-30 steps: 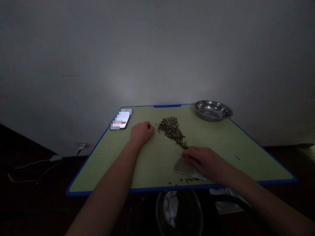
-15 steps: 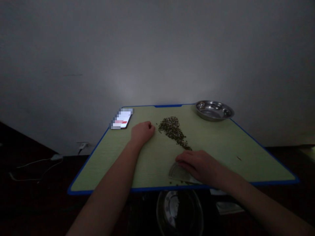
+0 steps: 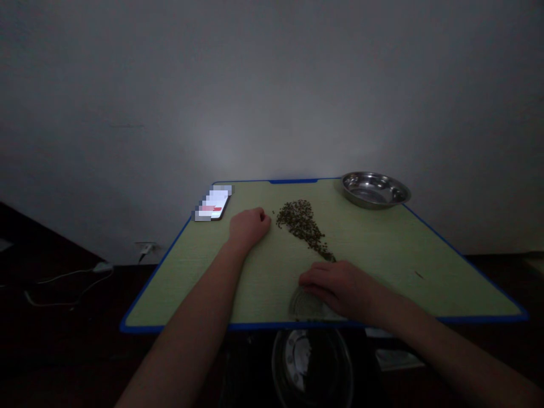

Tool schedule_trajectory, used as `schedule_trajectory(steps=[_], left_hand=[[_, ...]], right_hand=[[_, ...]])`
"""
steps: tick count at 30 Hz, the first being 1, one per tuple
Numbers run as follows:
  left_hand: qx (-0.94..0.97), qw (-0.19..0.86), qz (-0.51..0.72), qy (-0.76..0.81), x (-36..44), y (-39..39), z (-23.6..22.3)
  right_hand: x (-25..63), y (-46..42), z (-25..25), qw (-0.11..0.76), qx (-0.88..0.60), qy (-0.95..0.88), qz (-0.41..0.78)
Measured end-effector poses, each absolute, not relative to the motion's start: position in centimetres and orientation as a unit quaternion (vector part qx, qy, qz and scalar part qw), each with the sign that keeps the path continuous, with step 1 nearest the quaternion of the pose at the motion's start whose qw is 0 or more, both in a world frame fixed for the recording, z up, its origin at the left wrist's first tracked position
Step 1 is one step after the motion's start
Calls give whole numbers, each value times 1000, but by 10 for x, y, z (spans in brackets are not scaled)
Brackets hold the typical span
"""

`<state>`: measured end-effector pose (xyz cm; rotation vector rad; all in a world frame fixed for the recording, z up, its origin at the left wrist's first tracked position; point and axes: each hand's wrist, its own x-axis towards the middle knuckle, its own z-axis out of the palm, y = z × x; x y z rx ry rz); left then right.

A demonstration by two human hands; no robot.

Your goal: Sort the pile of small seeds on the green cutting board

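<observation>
A loose pile of small dark-green grains, like beans or seeds, lies mid-table and trails toward me. My right hand grips a clear semicircular protractor by its upper part. The protractor's curved side faces left, close to the front edge, and a few grains show beside its lower rim. The tail of the pile ends just beyond my right knuckles. Left of the pile, my left hand rests on the table as a loose fist, with nothing visible in it. Below the front edge stands a round metal bowl, its inside partly dark.
The pale-green table has a blue rim. A shallow steel basin sits at the back right corner, and a lit phone at the back left. A thin brown sliver lies on the right. White cables run along the floor at left.
My right hand has brought the protractor slightly nearer the front edge, and fewer grains show there. My left hand holds its place. The whole view has shifted slightly.
</observation>
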<state>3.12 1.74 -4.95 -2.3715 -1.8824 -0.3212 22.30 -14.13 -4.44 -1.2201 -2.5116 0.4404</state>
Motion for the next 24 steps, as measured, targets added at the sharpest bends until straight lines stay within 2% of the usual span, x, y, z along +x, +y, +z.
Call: schedule_trajectory(steps=[24], left_hand=[[-770,46,-117,-626,32,15,-49]], right_hand=[[225,-151,-43,208,-396,-872,201]])
